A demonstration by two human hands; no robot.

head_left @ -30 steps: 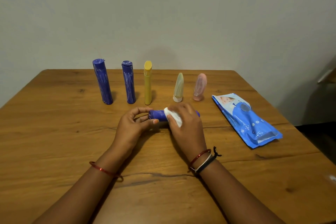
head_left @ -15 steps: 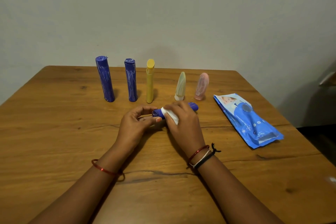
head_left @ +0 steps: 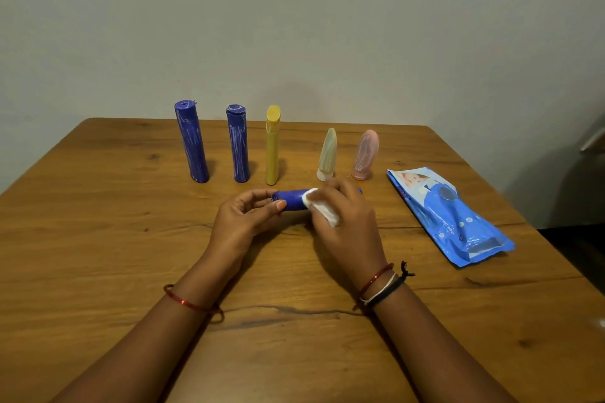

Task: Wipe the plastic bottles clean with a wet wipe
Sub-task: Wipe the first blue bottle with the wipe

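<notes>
A blue plastic bottle (head_left: 293, 200) lies sideways just above the wooden table (head_left: 98, 239), held between both hands. My left hand (head_left: 244, 222) pinches its left end with thumb and fingers. My right hand (head_left: 347, 222) wraps the bottle's right part with a white wet wipe (head_left: 322, 211) pressed against it. Most of the bottle's right half is hidden under that hand. Behind stand two blue bottles with pale streaks (head_left: 192, 142) (head_left: 238, 144), a yellow bottle (head_left: 272, 145), a pale green tube (head_left: 327, 154) and a pink tube (head_left: 366, 154).
A blue pack of baby wet wipes (head_left: 448, 216) lies flat on the table's right side. The row of upright bottles stands just beyond my hands. A plain wall rises behind the table's far edge.
The wipe and my right hand have slid to the right along the bottle, baring more of its blue left part. The view has shifted slightly.
</notes>
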